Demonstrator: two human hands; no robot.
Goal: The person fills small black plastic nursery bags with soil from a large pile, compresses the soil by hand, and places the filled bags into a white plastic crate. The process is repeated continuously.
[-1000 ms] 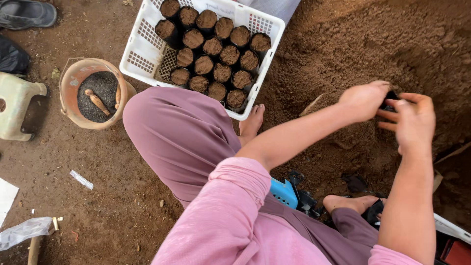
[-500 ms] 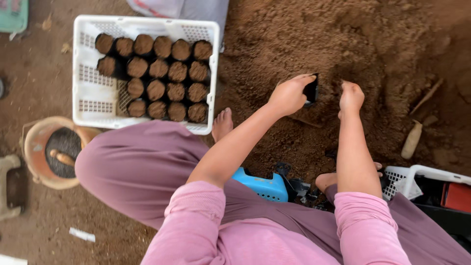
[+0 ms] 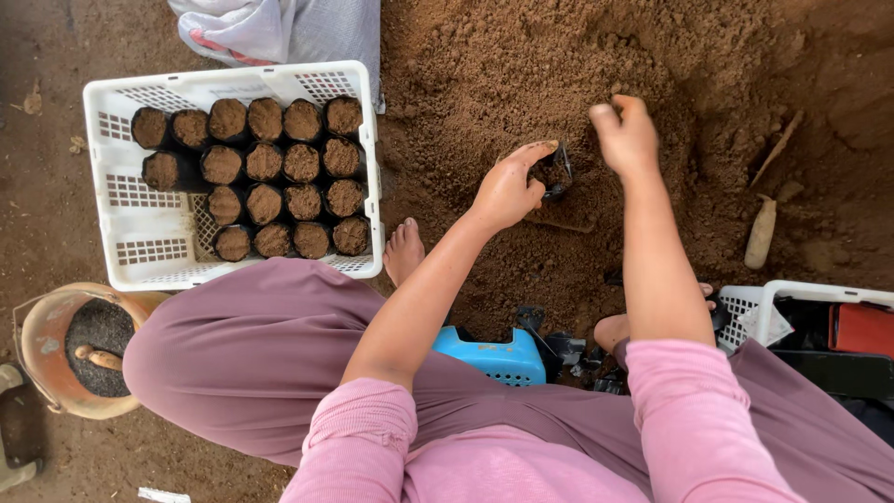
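Just above the centre of the frame the left hand [image 3: 507,191] pinches the rim of a small black bag [image 3: 559,172], thumb and fingers curled round its edge, the bag resting on the soil heap [image 3: 577,65] that fills the upper middle and right. Just beside it, to the right, the right hand [image 3: 626,135] is cupped with its fingers pressed together, knuckles up, resting on or just above the soil next to the bag; whether it holds soil cannot be told. Both forearms run down to pink sleeves [image 3: 694,419] at the bottom edge, above purple trousers [image 3: 251,359] that cover the lower half of the frame. A bare foot [image 3: 403,250] shows at the centre, touching the lower right corner of a white crate [image 3: 107,210] at upper left; the crate holds rows of black bags filled with soil [image 3: 279,177], packed against its right side. Above the crate lies a grey-white sack [image 3: 298,28]. At lower left stands an orange bucket [image 3: 42,359] with dark grains and a wooden handle inside. A blue stool [image 3: 494,356] shows under the person at lower centre. At right a pale tool [image 3: 761,233] lies on the soil, and below it sits a second white crate [image 3: 750,312] with dark and red things inside.
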